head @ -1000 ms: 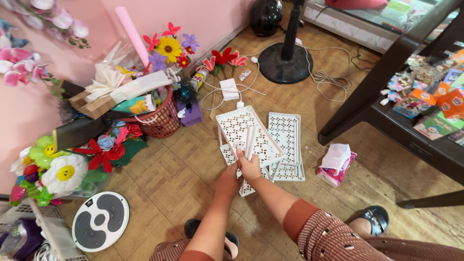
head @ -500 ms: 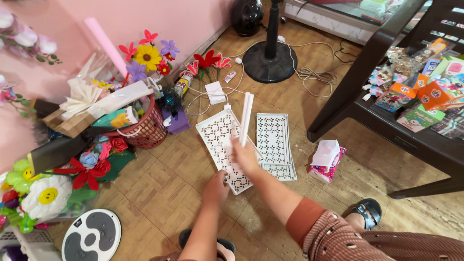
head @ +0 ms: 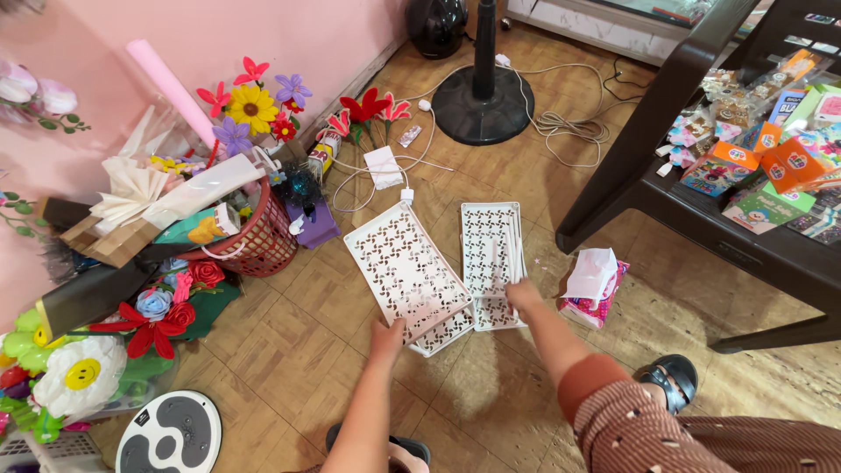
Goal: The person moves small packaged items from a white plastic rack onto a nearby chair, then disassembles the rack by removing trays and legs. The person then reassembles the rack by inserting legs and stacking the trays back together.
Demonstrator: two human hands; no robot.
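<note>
Two white perforated plastic trays lie side by side on the wooden floor. My left hand grips the near edge of the left tray, which sits tilted on top of another similar tray. My right hand rests at the near right corner of the right tray. Its fingers are closed on thin white rods that lie along that tray's right side.
A red basket stuffed with paper and paper flowers stands to the left by the pink wall. A fan base and cables are behind the trays. A tissue pack and a dark table are to the right, and a round disc is at the near left.
My right hand held the white rods up above the trays; it has brought them down onto the right tray. My left hand has shifted to the left tray's near edge.
</note>
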